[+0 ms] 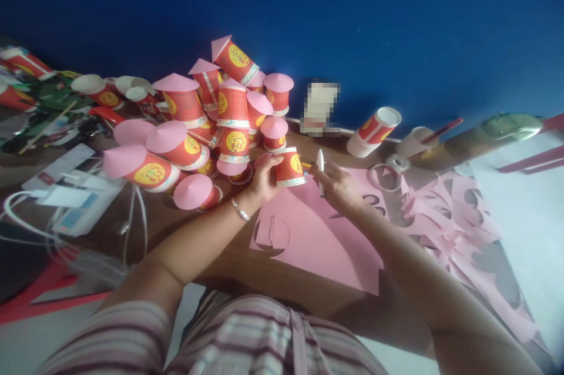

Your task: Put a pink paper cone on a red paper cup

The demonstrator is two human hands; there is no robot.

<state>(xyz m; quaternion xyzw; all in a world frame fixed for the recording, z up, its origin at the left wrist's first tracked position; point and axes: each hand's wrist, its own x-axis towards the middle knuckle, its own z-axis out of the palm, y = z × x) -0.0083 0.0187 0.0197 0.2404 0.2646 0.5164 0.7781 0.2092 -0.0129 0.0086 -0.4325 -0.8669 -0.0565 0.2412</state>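
Note:
My left hand (267,180) is closed around a red paper cup (289,168) with a yellow printed emblem, its wider rim facing down. Just to the right, my right hand (337,186) grips a slim white stick-like object (321,172) held upright; its exact kind is not clear. Both hands are above a large pink paper sheet (326,245) with a cut circle (273,235) on it. Left of my hands stands a pile of red paper cups with pink cone tops, including a stacked cup (233,146) close to my left hand.
Pink paper scraps (440,222) cover the right side, near a tape roll (390,178). Behind are stacked cups (374,131) and a white cup (418,143) with a red pen. A white power strip (88,198) with cables is at left; a blue wall (282,4) rises behind.

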